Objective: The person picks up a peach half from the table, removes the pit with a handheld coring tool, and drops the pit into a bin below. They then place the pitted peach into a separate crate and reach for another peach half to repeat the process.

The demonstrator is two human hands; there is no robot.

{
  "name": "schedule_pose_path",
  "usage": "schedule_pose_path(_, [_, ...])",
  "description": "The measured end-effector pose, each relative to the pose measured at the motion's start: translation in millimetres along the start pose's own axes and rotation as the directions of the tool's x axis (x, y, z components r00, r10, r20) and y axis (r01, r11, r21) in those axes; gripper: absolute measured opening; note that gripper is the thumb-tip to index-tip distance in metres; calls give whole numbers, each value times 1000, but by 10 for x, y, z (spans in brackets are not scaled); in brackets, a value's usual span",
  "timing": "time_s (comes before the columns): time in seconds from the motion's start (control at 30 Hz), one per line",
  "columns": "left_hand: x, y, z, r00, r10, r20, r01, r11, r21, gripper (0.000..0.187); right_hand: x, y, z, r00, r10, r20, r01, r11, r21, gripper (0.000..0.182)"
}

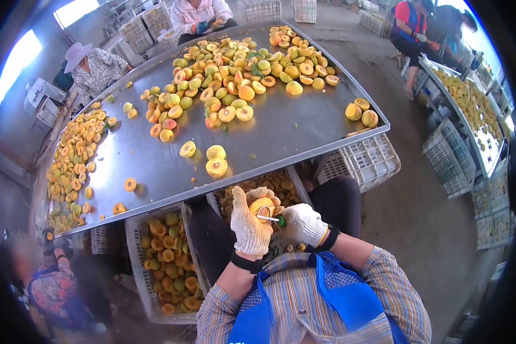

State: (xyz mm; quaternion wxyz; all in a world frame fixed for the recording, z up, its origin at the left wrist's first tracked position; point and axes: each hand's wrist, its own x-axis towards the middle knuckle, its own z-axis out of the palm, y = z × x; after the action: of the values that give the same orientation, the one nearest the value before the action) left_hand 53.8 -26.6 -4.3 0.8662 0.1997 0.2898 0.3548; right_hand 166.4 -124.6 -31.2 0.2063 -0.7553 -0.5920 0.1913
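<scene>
My left hand [252, 223], in a pale knitted glove, holds a halved yellow fruit [262, 208] with its cut face and brown pit showing. My right hand [307, 223], in a white glove, is closed round a small tool [281, 220] with a green handle. The tool's thin metal end lies against the pit area of the fruit. Both hands are over a crate [298, 186] of fruit pieces, just below the metal table's near edge.
The metal table [258, 146] bears heaps of halved fruit [212, 74]. A white crate [137, 258] of fruit halves stands at lower left, an upturned-looking crate [370, 160] at right. Co-workers [89, 69] sit round the table; others [410, 34] work at a second table [487, 155].
</scene>
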Motion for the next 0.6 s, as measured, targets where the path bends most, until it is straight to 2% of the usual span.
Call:
schedule_pose_path(0.07, [-29, 25, 25, 1000, -16, 0, 16, 1000, 3, 61, -22, 72, 133, 998, -54, -45, 55, 998, 26, 20])
schedule_pose_path(0.13, [-29, 37, 28, 1000, -31, -1, 31, 1000, 3, 60, -41, -40, 56, 992, 40, 116, -66, 971, 231, 27])
schedule_pose_path(0.17, [-25, 38, 17, 999, -35, -4, 35, 999, 14, 61, -54, -110, -50, 988, 74, 135, -95, 983, 156, 33])
schedule_pose_path(0.2, [-25, 40, 10, 999, -38, -7, 38, 999, 23, 61, -61, -103, -46, 988, 74, 139, -96, 983, 158, 33])
schedule_pose_path(0.27, [-33, 66, 26, 1000, -28, 12, 27, 999, 33, 61, -76, -84, -32, 990, 19, 136, -37, 990, 133, 35])
schedule_pose_path(0.33, [-39, 79, 53, 999, -18, 35, 17, 999, 38, 61, -93, -204, -105, 974, 11, 226, -84, 945, 315, 34])
schedule_pose_path(0.43, [-11, 84, 58, 999, -35, 21, 34, 999, 30, 55, -32, -132, -47, 964, -24, 265, -67, 942, 329, 32])
schedule_pose_path(0.5, [29, 69, 11, 1000, -5, 13, 3, 987, 164, 53, -2, -32, 48, 972, -76, 223, 33, 982, 188, 29])
schedule_pose_path(0.53, [28, 88, 14, 1000, -6, 10, 4, 987, 163, 53, -5, 12, 118, 971, -75, 226, 32, 981, 189, 29])
schedule_pose_path(0.6, [26, 138, 12, 986, -160, 47, 153, 979, 134, 53, -37, 73, 298, 924, -383, -3, 359, 863, 355, 26])
